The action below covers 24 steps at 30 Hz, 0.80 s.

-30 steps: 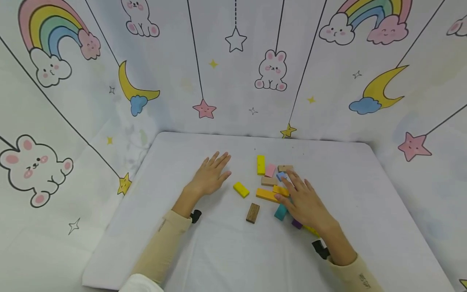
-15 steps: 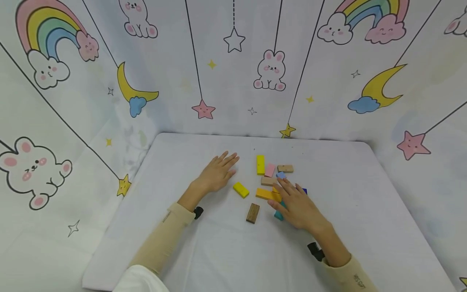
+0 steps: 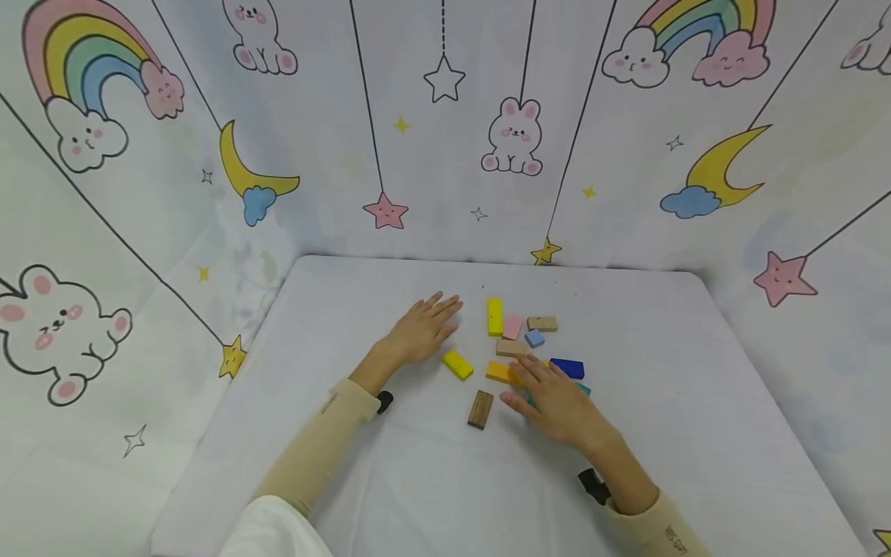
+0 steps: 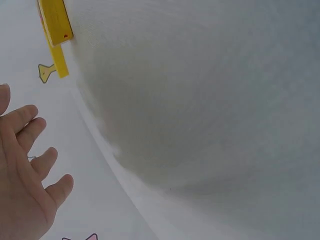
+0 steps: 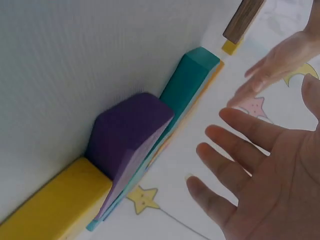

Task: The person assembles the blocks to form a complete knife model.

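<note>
Apparently we are at the reaching stage, over coloured blocks point(image 3: 511, 348) grouped well in from the table's point(image 3: 341, 298) side edges, and lifting one would call for curling thumb and fingers round it. Our left hand point(image 3: 419, 331), fingers outstretched towards the far edge, is beside the leftmost yellow block point(image 3: 457, 363); our right hand point(image 3: 557, 402), fingers likewise extended and gripping nothing, hangs over the orange block point(image 3: 498, 371), though whether it touches we cannot tell.

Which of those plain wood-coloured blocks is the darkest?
The dark brown rectangular wooden block beside the right hand; both tan rectangular wooden blocks are paler.
</note>
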Tool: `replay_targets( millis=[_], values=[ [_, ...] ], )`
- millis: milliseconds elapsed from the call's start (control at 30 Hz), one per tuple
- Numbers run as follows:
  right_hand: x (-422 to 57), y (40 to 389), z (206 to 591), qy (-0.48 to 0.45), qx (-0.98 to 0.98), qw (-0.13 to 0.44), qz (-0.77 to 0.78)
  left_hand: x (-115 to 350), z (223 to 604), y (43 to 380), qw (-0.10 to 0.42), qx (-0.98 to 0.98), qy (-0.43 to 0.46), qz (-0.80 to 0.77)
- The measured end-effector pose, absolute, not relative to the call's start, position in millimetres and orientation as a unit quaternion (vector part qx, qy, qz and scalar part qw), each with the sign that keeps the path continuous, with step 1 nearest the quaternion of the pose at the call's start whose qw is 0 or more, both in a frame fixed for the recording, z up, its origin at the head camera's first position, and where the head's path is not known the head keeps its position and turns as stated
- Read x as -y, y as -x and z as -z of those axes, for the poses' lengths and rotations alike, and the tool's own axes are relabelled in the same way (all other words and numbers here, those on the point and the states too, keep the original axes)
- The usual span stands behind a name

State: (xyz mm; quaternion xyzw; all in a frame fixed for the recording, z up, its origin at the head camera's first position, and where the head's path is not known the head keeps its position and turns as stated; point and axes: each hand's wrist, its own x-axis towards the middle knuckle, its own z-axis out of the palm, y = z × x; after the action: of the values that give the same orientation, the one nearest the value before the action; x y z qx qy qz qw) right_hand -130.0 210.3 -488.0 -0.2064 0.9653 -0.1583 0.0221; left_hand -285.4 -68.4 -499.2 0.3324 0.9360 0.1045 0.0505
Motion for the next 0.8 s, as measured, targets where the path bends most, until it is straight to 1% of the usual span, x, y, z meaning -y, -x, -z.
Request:
replay_targets(
  millis=[133, 400, 567, 800],
  values=[
    [-206, 129, 490, 0.206, -0.966, 0.027, 0.154, 62, 503, 290, 0.049, -0.933, -0.342, -0.099],
    [-200, 126, 491, 0.201, -0.968, 0.062, 0.138, 47, 508, 299, 0.052, -0.928, -0.363, -0.073],
    [-197, 128, 494, 0.205, -0.969, 0.057, 0.127, 41, 509, 305, 0.046, -0.925, -0.372, -0.056],
    [-196, 126, 496, 0.211, -0.970, 0.055, 0.105, 31, 508, 309, 0.068, -0.917, -0.391, -0.042]
  ],
)
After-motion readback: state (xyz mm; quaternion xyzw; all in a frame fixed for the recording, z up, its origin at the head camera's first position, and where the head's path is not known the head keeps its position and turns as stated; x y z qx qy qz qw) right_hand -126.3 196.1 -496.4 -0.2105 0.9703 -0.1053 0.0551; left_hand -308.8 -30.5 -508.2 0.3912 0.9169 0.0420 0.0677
